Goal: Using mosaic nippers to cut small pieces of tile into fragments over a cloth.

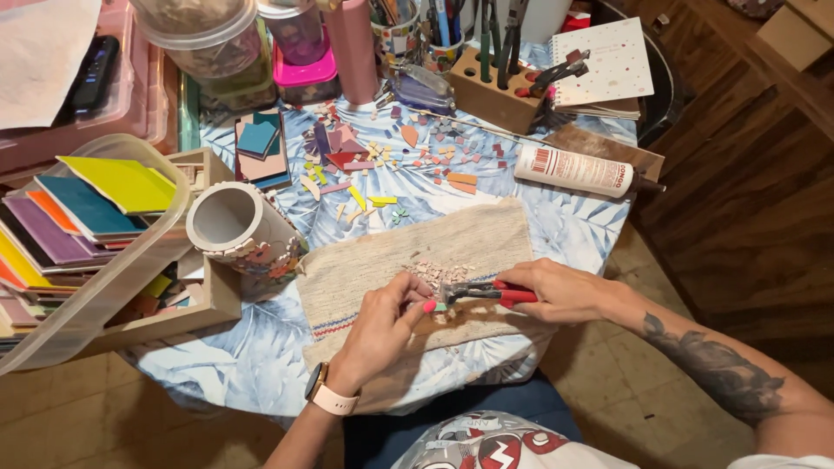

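My right hand point(565, 291) grips red-handled tile nippers point(486, 293) over a beige woven cloth point(408, 247). My left hand point(382, 326), with a watch on its wrist, pinches a small tile piece at the nippers' jaws. A heap of tiny pale tile chips point(439, 274) lies on the cloth just beyond the jaws. A white cylinder partly covered with mosaic pieces point(239, 227) lies on its side to the left of the cloth.
Loose coloured tile bits point(382, 161) litter the leaf-patterned tablecloth. A glue bottle point(578, 171) lies at right, a wooden tool block point(495, 91) and notebook point(608, 65) behind. A clear tub of coloured tile sheets point(82, 217) stands at left.
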